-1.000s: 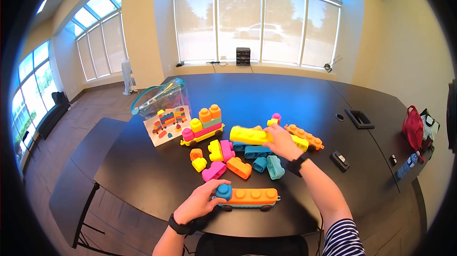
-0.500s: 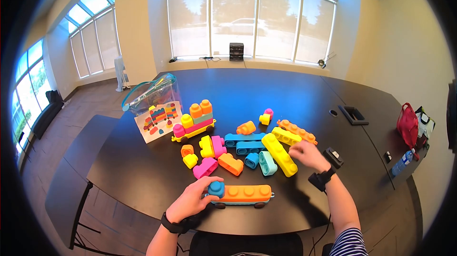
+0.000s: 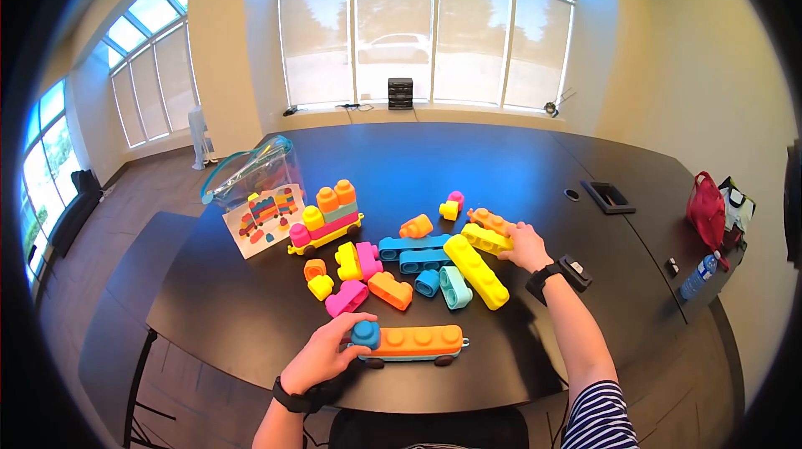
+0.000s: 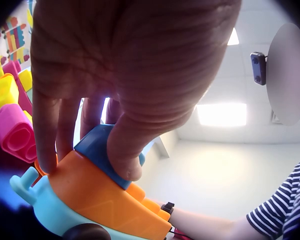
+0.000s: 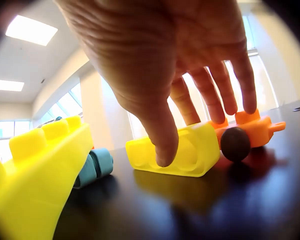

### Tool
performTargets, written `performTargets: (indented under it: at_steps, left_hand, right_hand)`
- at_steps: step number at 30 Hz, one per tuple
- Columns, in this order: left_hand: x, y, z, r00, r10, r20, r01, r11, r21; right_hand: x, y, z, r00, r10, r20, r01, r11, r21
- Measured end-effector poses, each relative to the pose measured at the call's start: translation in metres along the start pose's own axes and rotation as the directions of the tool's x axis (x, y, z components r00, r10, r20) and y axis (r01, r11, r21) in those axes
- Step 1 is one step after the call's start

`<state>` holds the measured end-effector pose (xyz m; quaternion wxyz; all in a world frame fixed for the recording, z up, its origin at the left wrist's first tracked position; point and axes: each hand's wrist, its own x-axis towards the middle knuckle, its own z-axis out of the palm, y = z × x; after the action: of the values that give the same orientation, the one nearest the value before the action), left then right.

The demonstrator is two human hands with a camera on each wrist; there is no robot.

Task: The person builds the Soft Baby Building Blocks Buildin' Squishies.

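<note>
In the head view my left hand [image 3: 317,355] pinches a blue block [image 3: 365,333] at the left end of a long orange block [image 3: 422,337]. That orange block sits on a light blue wheeled base [image 4: 45,202], and in the left wrist view my thumb presses the blue block's side. Farther right, my right hand [image 3: 528,248] is at a yellow block [image 5: 195,154] lying on its side. My thumb lies across its near face and the index finger goes behind it. The other fingertips reach over an orange wheeled base [image 5: 257,131] just behind.
A long yellow block [image 3: 476,272], blue blocks [image 3: 424,260] and several smaller blocks lie mid-table. Behind them stand a built-up train car [image 3: 326,228], a picture card [image 3: 257,222] and a clear bag [image 3: 259,173]. A black device [image 3: 576,272] sits near my right wrist.
My right hand has set the long yellow block down beside the blue blocks, let go, and moved to the smaller yellow block near the orange base. My left hand keeps its hold.
</note>
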<state>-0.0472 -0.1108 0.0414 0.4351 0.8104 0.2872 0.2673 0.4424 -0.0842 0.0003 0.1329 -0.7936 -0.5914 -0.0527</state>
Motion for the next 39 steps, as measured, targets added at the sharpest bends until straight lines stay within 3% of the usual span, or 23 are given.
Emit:
performTargets:
  at_steps: [3, 6, 9, 12, 15, 17, 20, 21, 23, 25, 28, 32, 39]
  left_hand:
    - [-0.001, 0.002, -0.001, 1.0, 0.006, 0.003, -0.006, 1.0, -0.003]
    - [-0.001, 0.0, -0.001, 1.0, 0.018, 0.0, -0.018, 1.0, -0.005]
    - [0.0, -0.008, 0.0, 0.999, 0.034, 0.001, -0.034, 0.999, -0.003]
    - [0.0, -0.006, -0.001, 1.0, 0.001, 0.021, 0.0, 0.999, -0.033]
    - [0.0, -0.003, -0.001, 1.0, 0.0, 0.015, 0.0, 1.0, 0.003]
    - [0.001, -0.005, 0.0, 1.0, 0.023, 0.005, -0.023, 1.0, 0.0]
    - [0.0, -0.008, -0.001, 1.0, 0.019, 0.01, -0.019, 1.0, -0.019]
    - [0.001, -0.007, -0.001, 1.0, 0.018, 0.011, -0.018, 1.0, -0.016]
    - [0.001, -0.006, -0.002, 1.0, 0.013, 0.013, -0.013, 1.0, -0.013]
    - [0.001, -0.008, -0.002, 1.0, 0.002, 0.013, -0.002, 1.0, -0.014]
    - [0.001, -0.01, -0.001, 1.0, 0.013, 0.001, -0.013, 1.0, 0.006]
    - [0.0, -0.013, -0.001, 1.0, 0.008, 0.01, -0.008, 1.0, -0.005]
    - [-0.001, -0.02, -0.005, 0.998, 0.06, -0.006, -0.059, 0.998, 0.023]
  right_hand:
    - [0.003, -0.006, 0.003, 0.999, -0.024, -0.023, 0.024, 1.0, -0.006]
    - [-0.006, -0.02, -0.018, 0.997, 0.011, 0.073, -0.028, 0.974, 0.223]
    - [0.006, 0.004, 0.014, 0.996, -0.028, 0.081, -0.009, 0.904, 0.427]
    - [0.002, 0.003, 0.024, 0.997, -0.065, -0.039, 0.076, 0.893, 0.443]
    - [-0.008, -0.026, -0.006, 0.993, -0.011, -0.117, 0.053, 0.93, 0.364]
    - [-0.022, -0.049, -0.032, 0.963, -0.041, -0.266, 0.151, 0.9, 0.409]
    - [-0.059, -0.094, -0.067, 0.852, -0.37, -0.371, 0.518, 0.696, 0.497]
    - [-0.083, -0.114, -0.083, 0.884, -0.404, -0.236, 0.46, 0.659, 0.594]
    - [-0.121, -0.144, -0.101, 0.824, -0.553, -0.124, 0.524, 0.659, 0.539]
    - [-0.146, -0.156, -0.104, 0.81, -0.586, -0.002, 0.499, 0.687, 0.528]
    - [-0.158, -0.162, -0.099, 0.808, -0.586, 0.061, 0.505, 0.743, 0.44]
    - [-0.161, -0.165, -0.082, 0.779, -0.625, -0.041, 0.586, 0.704, 0.4]
    - [-0.171, -0.175, -0.065, 0.73, -0.675, -0.107, 0.683, 0.717, 0.14]
